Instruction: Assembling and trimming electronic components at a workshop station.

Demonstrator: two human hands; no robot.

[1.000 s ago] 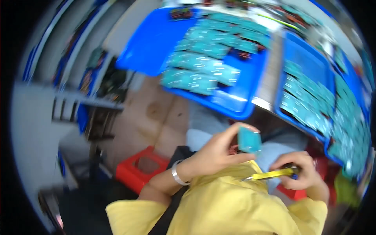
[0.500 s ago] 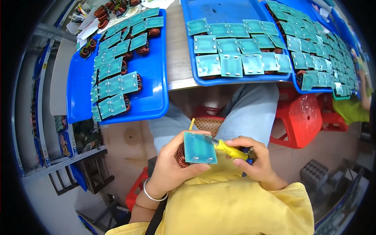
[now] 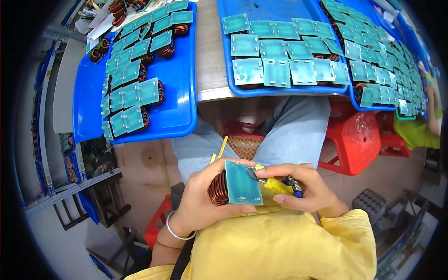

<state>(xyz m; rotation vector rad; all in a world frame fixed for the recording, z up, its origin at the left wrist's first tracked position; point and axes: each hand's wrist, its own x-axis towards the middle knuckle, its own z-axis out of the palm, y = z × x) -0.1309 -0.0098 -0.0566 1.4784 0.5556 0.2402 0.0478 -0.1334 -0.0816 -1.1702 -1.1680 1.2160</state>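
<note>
In my left hand [image 3: 198, 196] is a copper-wound coil [image 3: 217, 189] with a square green circuit board [image 3: 243, 183] fixed to one side. The fingers wrap round the coil, and the thumb lies along the board's lower edge. My right hand [image 3: 305, 189] grips a yellow-handled tool [image 3: 278, 185] with a flat dark metal tip and blue at its other end. Its tip touches or sits just over the solder points at the board's upper right corner. My right index finger stretches along the tool toward the tip. The exact kind of tool cannot be made out.
A blue tray [image 3: 179, 109] with rows of board-topped coils stands at the left on the table [image 3: 210, 70]. Another blue tray [image 3: 280, 91] of them is ahead, with more trays at the right. Red stools [image 3: 352, 140] stand beyond my knee; another person's green clothing [image 3: 415, 133] shows far right.
The board has tilted, so more of the coil's side shows. My right hand has rolled round the tool, with its index finger now extended toward the tip. The view has shifted slightly.
</note>
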